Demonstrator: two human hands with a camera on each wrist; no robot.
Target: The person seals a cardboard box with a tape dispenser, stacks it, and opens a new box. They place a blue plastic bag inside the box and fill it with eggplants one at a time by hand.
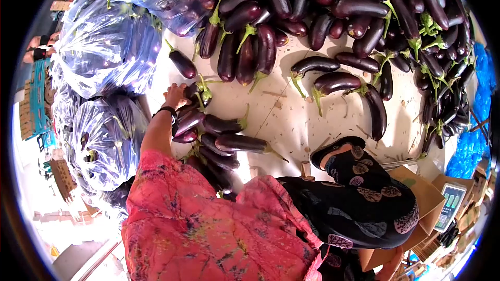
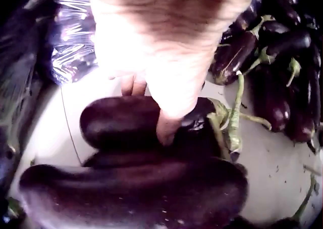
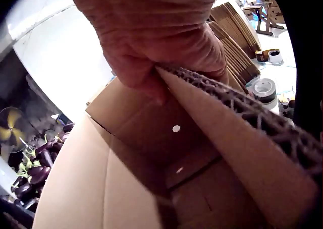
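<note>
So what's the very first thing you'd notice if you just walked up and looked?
The huge heap of shiny dark purple eggplants spread across the pale floor, with clear plastic bags full of more on the left. Next, the left hand reaching into a small pile, fingers on one eggplant. The right hand grips the edge of a cardboard box.

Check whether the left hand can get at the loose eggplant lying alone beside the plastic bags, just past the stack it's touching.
Probably yes. The left hand rests on the stack of eggplants, and the lone eggplant lies just beyond on bare floor with nothing between them.
</note>
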